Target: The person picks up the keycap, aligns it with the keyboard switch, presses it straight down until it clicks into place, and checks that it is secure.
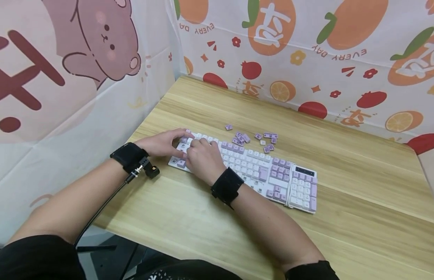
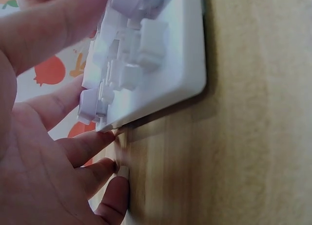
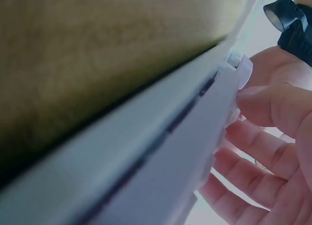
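A white and lilac keyboard [image 1: 252, 165] lies at a slant on the wooden table. Several key positions show bare switches, mostly along its near row. My left hand [image 1: 162, 144] grips the keyboard's left end, thumb over the keys and index finger at the far corner. In the left wrist view, the other fingers [image 2: 83, 147] lie against the end and the tabletop. My right hand [image 1: 204, 159] is bent over the keys just right of the left hand. Its thumb [image 3: 263, 105] and fingertips reach the keys in the right wrist view; whether they pinch a keycap is hidden.
Several loose lilac keycaps [image 1: 241, 137] and a white keycap [image 1: 262, 142] lie scattered behind the keyboard. A white cable [image 1: 290, 182] is wrapped around its right part. Printed curtains [image 1: 273, 46] border the table [image 1: 357, 217] at the back and left.
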Available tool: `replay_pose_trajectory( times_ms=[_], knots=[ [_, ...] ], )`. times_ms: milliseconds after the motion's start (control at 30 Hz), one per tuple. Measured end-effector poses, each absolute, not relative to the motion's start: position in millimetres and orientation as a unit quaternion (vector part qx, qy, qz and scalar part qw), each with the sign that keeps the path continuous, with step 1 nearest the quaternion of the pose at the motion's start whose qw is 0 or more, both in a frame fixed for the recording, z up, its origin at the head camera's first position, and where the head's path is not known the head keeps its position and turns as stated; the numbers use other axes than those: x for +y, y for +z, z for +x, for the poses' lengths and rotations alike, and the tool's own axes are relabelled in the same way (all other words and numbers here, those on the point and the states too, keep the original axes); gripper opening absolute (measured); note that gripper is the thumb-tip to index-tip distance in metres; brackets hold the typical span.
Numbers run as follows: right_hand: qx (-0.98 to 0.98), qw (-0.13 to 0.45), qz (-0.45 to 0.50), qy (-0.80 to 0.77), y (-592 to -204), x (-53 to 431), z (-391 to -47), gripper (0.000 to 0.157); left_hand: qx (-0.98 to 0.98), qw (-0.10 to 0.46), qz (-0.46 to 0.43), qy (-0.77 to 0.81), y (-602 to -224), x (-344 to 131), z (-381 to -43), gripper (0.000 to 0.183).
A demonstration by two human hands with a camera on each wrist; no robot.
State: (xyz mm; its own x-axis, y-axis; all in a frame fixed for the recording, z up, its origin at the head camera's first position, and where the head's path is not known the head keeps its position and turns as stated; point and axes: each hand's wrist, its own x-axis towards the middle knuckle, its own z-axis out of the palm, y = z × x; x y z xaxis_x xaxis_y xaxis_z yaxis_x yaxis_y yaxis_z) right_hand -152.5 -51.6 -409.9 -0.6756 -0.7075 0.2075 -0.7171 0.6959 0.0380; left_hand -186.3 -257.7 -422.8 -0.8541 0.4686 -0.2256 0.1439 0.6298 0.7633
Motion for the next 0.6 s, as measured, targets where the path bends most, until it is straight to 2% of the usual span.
replay_pose_trajectory(
  times_ms=[200, 400, 600],
  knots=[
    [-0.911, 0.106, 0.398, 0.006, -408.5, -53.6, -152.0, 0.029, 0.883, 0.203, 0.172, 0.387, -421.5, -258.0, -185.7, 0.072],
    [-0.914, 0.109, 0.391, 0.008, -411.2, -52.2, -148.9, 0.031, 0.88, 0.214, 0.162, 0.391, -419.5, -255.6, -183.0, 0.069],
    [-0.911, 0.092, 0.4, -0.025, -406.4, -57.6, -144.5, 0.021, 0.878, 0.215, 0.168, 0.394, -424.1, -257.3, -181.8, 0.072]
  ],
)
